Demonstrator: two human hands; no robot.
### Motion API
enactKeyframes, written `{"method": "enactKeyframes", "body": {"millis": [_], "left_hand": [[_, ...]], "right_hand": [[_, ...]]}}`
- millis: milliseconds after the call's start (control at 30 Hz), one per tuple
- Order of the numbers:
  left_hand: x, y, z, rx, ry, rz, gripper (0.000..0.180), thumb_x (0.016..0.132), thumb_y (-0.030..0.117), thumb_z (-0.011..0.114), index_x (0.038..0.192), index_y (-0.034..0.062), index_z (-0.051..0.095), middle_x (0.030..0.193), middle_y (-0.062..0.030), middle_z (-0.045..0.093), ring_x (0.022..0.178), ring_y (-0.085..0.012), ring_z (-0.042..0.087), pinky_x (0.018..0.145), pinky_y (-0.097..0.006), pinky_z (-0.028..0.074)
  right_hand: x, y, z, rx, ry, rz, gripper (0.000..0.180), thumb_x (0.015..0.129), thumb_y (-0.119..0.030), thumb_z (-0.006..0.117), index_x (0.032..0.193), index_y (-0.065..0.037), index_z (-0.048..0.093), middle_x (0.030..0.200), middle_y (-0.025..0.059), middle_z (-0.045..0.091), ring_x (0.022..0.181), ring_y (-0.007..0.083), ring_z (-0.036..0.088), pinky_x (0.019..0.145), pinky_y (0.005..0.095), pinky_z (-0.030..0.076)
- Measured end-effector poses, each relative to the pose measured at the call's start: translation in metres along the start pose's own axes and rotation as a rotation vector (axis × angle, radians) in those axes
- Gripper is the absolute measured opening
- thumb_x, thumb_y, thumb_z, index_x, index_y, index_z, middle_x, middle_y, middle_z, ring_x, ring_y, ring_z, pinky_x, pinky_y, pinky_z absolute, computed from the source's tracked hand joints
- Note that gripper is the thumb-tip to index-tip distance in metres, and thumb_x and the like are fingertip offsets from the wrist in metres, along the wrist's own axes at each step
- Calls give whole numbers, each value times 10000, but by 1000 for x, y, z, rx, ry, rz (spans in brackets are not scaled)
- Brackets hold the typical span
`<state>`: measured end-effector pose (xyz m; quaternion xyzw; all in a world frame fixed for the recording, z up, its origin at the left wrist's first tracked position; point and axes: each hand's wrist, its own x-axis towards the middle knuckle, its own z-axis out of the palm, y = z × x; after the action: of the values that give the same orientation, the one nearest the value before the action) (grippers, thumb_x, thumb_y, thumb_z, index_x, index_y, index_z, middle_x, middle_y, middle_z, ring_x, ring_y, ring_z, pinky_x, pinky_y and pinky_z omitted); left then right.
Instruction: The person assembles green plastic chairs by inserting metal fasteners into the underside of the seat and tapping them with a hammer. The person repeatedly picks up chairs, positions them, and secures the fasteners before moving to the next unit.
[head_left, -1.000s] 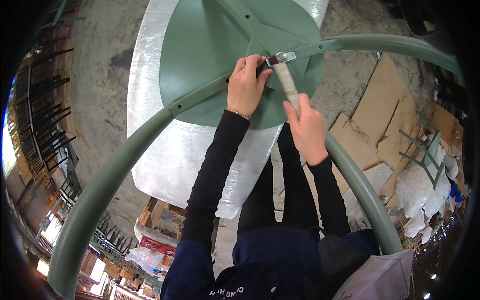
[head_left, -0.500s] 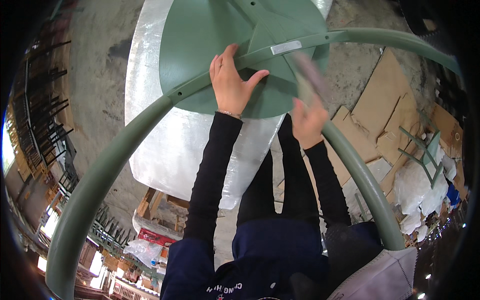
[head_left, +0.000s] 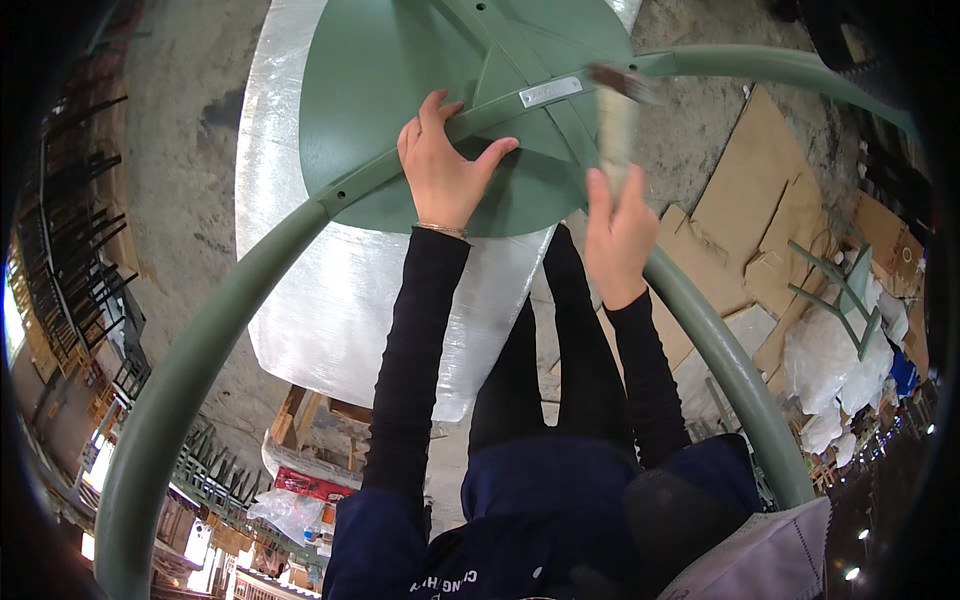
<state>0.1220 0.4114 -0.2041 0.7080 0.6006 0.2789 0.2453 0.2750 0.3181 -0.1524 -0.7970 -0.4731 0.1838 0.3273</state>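
Note:
A green piece of furniture with a round panel (head_left: pixel 370 70) and long curved legs (head_left: pixel 225 290) lies over a surface wrapped in clear plastic. My left hand (head_left: pixel 440 165) rests on its cross rail, fingers spread and thumb out over the panel. A small metal plate (head_left: pixel 551 93) sits on that rail, right of my left hand. My right hand (head_left: pixel 620 240) grips the pale handle of a hammer (head_left: pixel 616 130). The hammer's dark, blurred head is raised near the right end of the metal plate. Whether it touches the rail I cannot tell.
The plastic-wrapped support (head_left: pixel 340 300) stands under the panel. Flattened cardboard (head_left: pixel 755 180) lies on the concrete floor at right, beside a small green frame (head_left: pixel 850 300) and plastic bags (head_left: pixel 830 365). Dark racks (head_left: pixel 70 200) line the left. A curved leg passes outside each of my arms.
The hammer in my right hand, a blur before, now stands more upright and shows more clearly. The furniture and my left hand appear shifted slightly left and down in view.

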Motion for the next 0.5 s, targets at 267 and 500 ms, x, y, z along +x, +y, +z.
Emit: {"method": "enactKeyframes", "body": {"millis": [267, 500], "left_hand": [[-1, 5, -3, -20, -11, 14, 808, 618, 373, 842, 1236, 24, 458, 1111, -94, 631, 1090, -286, 509, 967, -407, 351], [-24, 20, -7, -274, 180, -40, 491, 740, 176, 762, 1144, 5, 543, 1201, -139, 574, 1087, -289, 520, 947, -385, 389]], "right_hand": [[2, 6, -14, -11, 18, 76, 327, 935, -265, 523, 1030, 48, 522, 607, 193, 577, 583, 388, 597, 519, 436, 425], [-2, -14, -26, 112, 56, -165, 272, 890, -214, 602, 980, 28, 516, 561, 138, 560, 506, 326, 581, 468, 389, 414]]}}
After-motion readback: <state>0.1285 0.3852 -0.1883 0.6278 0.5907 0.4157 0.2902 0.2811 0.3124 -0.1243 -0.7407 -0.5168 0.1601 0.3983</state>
